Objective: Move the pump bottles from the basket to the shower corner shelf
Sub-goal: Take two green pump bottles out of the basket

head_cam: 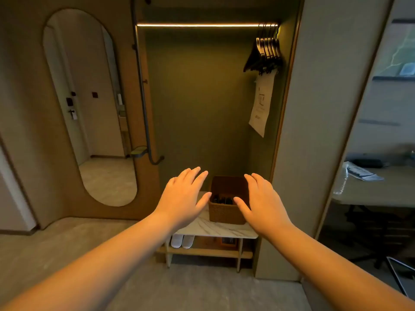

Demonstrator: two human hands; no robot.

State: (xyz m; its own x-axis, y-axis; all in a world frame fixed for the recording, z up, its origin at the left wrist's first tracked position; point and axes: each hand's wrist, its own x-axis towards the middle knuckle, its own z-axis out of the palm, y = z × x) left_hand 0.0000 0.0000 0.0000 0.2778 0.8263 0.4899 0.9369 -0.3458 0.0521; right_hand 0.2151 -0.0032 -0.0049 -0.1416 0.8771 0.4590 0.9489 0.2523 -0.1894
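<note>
Head view.

- Brown woven rectangular basket (225, 213): stands on the white marble-topped low desk (208, 228), inside a green wardrobe niche.
- Dark pump bottles (222, 200): inside the basket, only their tops showing.
- Left hand (184, 194): fingers straight, empty, just left of the basket.
- Right hand (261, 203): fingers straight, empty, over the basket's right rim; contact unclear.
- White slippers (182, 241): on the shelf beneath.

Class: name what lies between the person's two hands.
In the head view, the woven basket holding dark pump bottles sits between the left hand and right hand.
</note>
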